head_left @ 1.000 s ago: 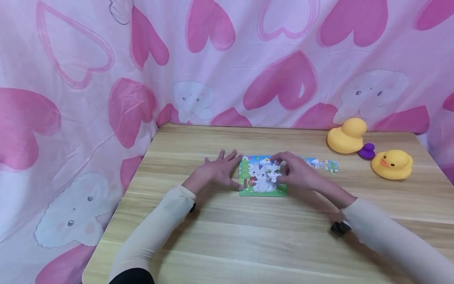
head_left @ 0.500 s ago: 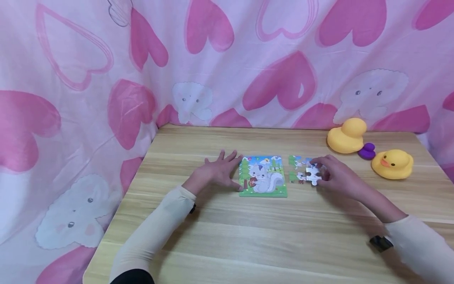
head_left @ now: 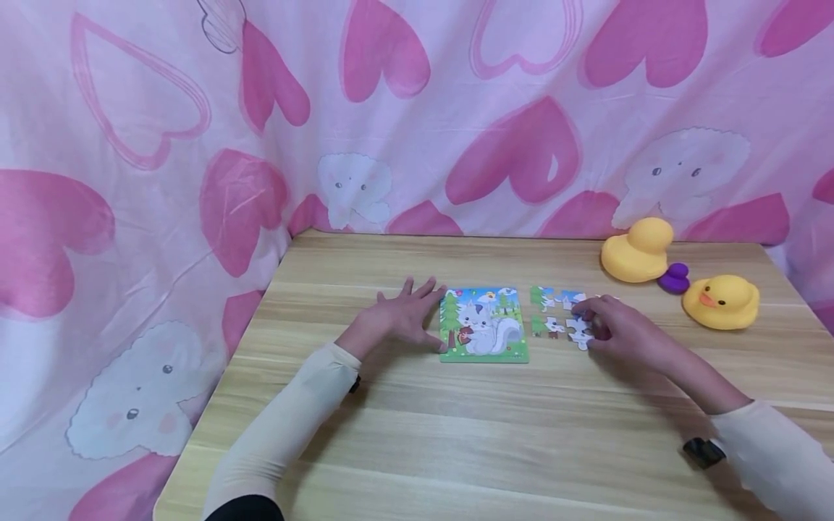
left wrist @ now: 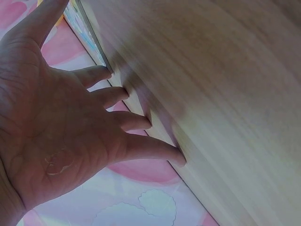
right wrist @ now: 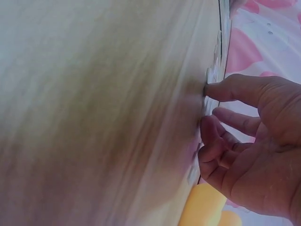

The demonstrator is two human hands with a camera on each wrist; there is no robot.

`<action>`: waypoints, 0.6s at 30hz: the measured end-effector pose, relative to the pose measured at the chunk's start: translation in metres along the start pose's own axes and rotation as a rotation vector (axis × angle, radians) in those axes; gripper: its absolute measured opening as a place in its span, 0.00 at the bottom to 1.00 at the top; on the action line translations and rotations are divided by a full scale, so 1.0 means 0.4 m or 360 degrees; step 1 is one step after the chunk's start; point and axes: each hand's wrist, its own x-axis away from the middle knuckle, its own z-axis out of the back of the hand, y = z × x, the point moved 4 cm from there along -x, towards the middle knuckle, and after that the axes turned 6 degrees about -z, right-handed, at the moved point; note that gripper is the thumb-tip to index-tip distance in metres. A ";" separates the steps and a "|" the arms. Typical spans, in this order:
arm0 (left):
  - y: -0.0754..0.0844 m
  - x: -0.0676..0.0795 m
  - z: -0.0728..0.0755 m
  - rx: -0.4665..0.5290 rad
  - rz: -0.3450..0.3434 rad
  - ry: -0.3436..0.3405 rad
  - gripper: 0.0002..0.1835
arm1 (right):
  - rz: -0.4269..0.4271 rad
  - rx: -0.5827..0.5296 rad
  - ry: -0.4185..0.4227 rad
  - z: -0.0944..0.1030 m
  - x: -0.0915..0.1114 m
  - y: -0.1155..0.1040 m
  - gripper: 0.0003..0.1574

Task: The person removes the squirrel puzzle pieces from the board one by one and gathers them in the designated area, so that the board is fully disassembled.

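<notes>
A square picture board [head_left: 489, 329] showing a white squirrel lies flat on the table. My left hand [head_left: 405, 315] rests at its left edge, fingers spread; in the left wrist view the hand [left wrist: 70, 113] has its fingertips down on the wood. To the right of the board lie jigsaw pieces, among them a tree piece [head_left: 539, 297] and a green-and-white piece [head_left: 547, 327]. Thumb and forefinger of my right hand [head_left: 625, 333] pinch a white jigsaw piece [head_left: 577, 333] at the table surface. That hand partly hides other pieces behind it.
Two yellow rubber ducks [head_left: 719, 302] and a small purple duck [head_left: 674, 278] stand at the back right of the wooden table [head_left: 423, 434]. A pink heart-patterned curtain [head_left: 404, 123] hangs behind and to the left.
My right hand has moved from above the board rightward with the white jigsaw piece, then slightly down to the table beside the other pieces. The left hand has stayed put.
</notes>
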 end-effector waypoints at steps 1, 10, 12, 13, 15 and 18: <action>-0.001 0.000 0.000 0.0002 0.0000 0.0000 0.65 | 0.0002 0.0004 0.0002 0.001 -0.001 -0.002 0.35; -0.006 0.001 0.000 -0.0003 0.0010 -0.0001 0.65 | 0.0144 -0.0008 0.0056 -0.001 -0.026 -0.082 0.35; -0.008 0.001 -0.001 0.0003 0.0010 -0.0001 0.65 | 0.0158 -0.0036 0.0029 -0.013 -0.039 -0.108 0.33; -0.008 0.001 -0.001 0.0008 0.0009 0.0000 0.65 | 0.0162 -0.0048 0.0015 -0.021 -0.046 -0.119 0.33; -0.006 0.002 -0.001 0.0015 0.0006 -0.0002 0.65 | 0.0187 -0.0066 0.0005 -0.037 -0.058 -0.141 0.31; -0.002 0.002 0.000 0.0024 0.0006 0.0000 0.65 | 0.0221 -0.0079 -0.0033 -0.062 -0.072 -0.172 0.30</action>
